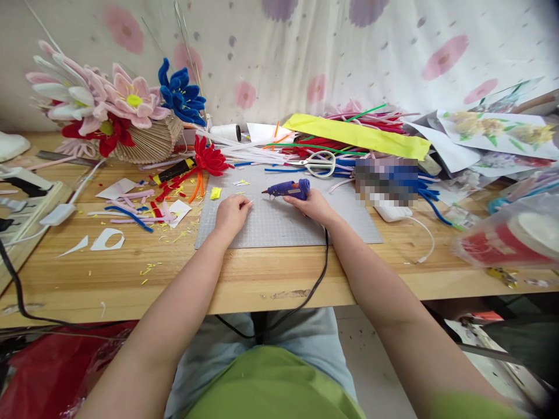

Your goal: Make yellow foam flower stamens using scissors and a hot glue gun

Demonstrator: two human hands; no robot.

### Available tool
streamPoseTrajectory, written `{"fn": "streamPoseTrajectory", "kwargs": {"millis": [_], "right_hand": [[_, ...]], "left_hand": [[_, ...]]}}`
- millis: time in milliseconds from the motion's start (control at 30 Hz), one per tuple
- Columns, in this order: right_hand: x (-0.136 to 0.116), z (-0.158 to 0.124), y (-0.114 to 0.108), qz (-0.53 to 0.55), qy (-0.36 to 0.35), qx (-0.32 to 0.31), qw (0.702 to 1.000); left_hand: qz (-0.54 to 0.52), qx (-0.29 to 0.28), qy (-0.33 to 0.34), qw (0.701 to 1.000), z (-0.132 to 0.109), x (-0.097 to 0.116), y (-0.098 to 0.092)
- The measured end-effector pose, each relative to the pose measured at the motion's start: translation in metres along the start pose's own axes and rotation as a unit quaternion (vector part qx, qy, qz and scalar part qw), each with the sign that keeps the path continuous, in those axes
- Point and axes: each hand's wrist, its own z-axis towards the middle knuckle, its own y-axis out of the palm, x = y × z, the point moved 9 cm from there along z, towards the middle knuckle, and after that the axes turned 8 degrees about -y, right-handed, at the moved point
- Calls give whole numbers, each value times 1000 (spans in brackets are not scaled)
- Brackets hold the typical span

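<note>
My right hand (pixel 313 205) is closed around a blue hot glue gun (pixel 288 189), whose nozzle points left over the grey cutting mat (pixel 279 227). A black cord runs from the gun down past the table edge. My left hand (pixel 231 214) is pinched shut at the mat's left side, with the tip of a small whitish piece (pixel 251 202) showing at its fingers; the kind is too small to make out. Just beyond this hand lie a small yellow piece (pixel 215 192) and tiny scraps. White-handled scissors (pixel 321 164) rest behind the glue gun.
A red fuzzy flower (pixel 211 156) and a black-and-yellow utility knife (pixel 174 171) lie behind the mat. Fuzzy-stem flowers (pixel 135 102) stand at back left. Pipe cleaners and a yellow sheet (pixel 356 135) cover the back. A power strip (pixel 32 221) is left, a bagged cup (pixel 515 238) right.
</note>
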Motion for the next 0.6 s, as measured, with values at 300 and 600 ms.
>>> {"fn": "streamPoseTrajectory", "kwargs": {"millis": [300,600], "right_hand": [[35,4,-46,-81,17,162,983],[-17,-14,-81,-85,-97,277,952]], "left_hand": [[-135,106,-55,984,1,-16,-30],[-206,233,-107,944,12,-65,-81]]}}
